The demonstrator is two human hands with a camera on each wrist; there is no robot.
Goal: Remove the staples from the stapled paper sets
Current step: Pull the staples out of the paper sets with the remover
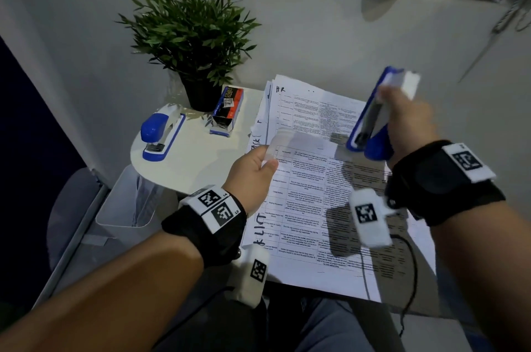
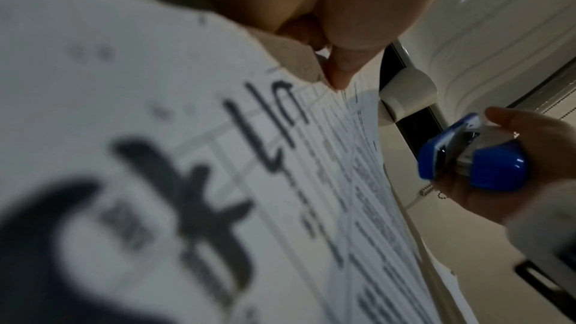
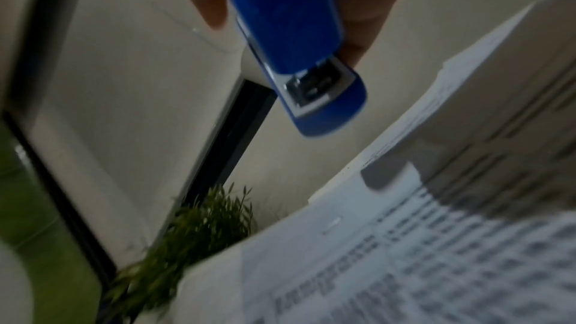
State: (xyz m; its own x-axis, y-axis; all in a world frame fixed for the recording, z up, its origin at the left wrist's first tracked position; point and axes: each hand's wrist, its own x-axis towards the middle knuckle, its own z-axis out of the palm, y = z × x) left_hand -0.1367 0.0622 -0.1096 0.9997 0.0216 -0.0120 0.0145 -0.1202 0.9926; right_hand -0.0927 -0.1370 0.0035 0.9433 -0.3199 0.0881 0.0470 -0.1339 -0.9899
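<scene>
One paper set (image 1: 310, 196) lifted off the tabletop, left hand (image 1: 253, 176) fingers pinching its top corner | right hand (image 1: 408, 121) gripping blue stapler (image 1: 370, 118) just above | staple (image 3: 332, 223) looks still in, stack (image 1: 304, 104) underneath probably waiting too

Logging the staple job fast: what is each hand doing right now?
Left hand: pinching the top corner of the stapled paper set.
Right hand: gripping a blue stapler, raised above the papers.
</scene>
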